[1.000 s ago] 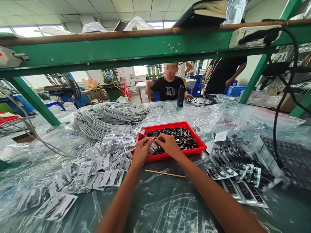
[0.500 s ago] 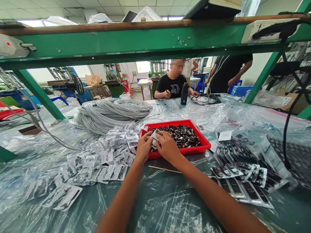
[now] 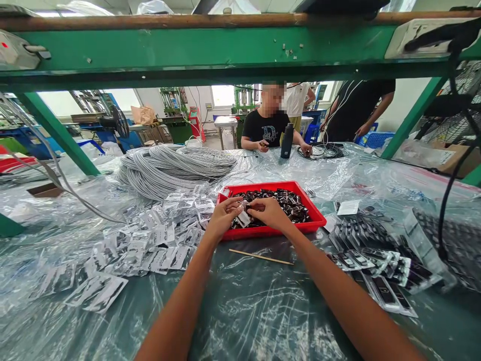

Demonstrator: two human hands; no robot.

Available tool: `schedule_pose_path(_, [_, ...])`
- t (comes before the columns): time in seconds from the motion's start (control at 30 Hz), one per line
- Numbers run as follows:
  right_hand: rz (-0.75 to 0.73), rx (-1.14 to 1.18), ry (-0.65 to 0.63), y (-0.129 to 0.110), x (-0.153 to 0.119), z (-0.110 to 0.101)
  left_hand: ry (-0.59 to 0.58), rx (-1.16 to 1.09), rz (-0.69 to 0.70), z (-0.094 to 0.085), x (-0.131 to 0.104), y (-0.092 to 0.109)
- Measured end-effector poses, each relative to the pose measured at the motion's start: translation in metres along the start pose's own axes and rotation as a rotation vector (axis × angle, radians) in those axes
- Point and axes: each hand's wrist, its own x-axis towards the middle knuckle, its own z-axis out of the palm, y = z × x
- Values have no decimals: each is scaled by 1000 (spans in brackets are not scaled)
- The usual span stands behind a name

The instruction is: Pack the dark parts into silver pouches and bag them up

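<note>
My left hand [image 3: 221, 217] and my right hand [image 3: 271, 212] meet over the near left part of a red tray [image 3: 311, 214]. Together they pinch a small clear plastic bag [image 3: 244, 217] with a dark part in it. The tray is filled with several small black parts [image 3: 291, 203]. A thin wooden stick [image 3: 261, 256] lies on the table just in front of the tray, under my right wrist.
Several bagged parts [image 3: 150, 245] lie scattered at left, flat packed pieces [image 3: 379, 260] at right. Grey cable coils [image 3: 169, 168] sit behind. A person in a black shirt [image 3: 268, 131] sits across by a dark bottle [image 3: 286, 141]. A green shelf beam [image 3: 210, 50] spans overhead.
Both hands rose slightly from the tray's front edge and now hold the small bag more in the open. The view tilted down a little.
</note>
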Motion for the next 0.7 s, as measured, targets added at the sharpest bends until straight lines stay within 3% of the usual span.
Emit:
schedule_pose_path(0.13, [15, -24, 16, 8, 1, -4, 146, 85, -35, 0, 3, -5])
schedule_pose_path(0.2, [-4, -98, 92, 8, 1, -5, 217, 65, -67, -4, 5, -8])
schedule_pose_path(0.33, [-239, -425, 293, 0, -2, 5, 268, -10, -79, -7, 6, -10])
schedule_pose_path(0.4, [-353, -519, 239, -5, -6, 16, 218, -118, -74, -5, 6, -10])
schedule_pose_path(0.5, [-382, -592, 136, -6, -12, 32, 158, -198, -41, 4, 5, -12])
schedule_pose_path(0.7, [-364, -468, 125, 7, -9, 34, 259, 137, -57, 10, 10, -28])
